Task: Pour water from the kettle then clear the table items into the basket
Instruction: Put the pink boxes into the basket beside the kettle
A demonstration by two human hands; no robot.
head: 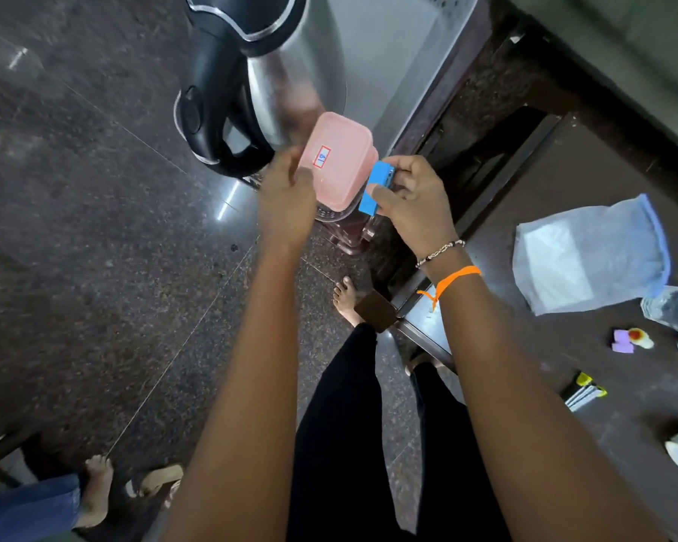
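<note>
A dark speckled stone floor point(94, 228) is filling most of the room below, its polished tiles catching streaks of light along thin joint lines. To the right a dark brown bench point(603, 181) is running along the edge of the view, with an open slot in its top. On the far end of the bench a translucent grey basket point(400, 52) is sitting, its upper wall perforated. The steel kettle point(259, 84) with its black handle is standing inside the basket, at the left side.

The person's two bare arms are reaching forward over black trousers and a bare foot. The left hand point(286, 201) is gripping the near edge of a pink lidded container point(339, 162), which carries a small red-bordered label and is being held at the basket's near corner, just in front of the kettle. The right hand point(411, 201) is pinching a small blue block point(376, 187) between thumb and fingers, right beside the container.

Farther along the bench, a clear plastic bag point(588, 256) with a blue edge is lying flat; nearby a small purple piece point(621, 341) and a yellow-capped item point(584, 389) are resting. Other people's feet are showing at the lower left.
</note>
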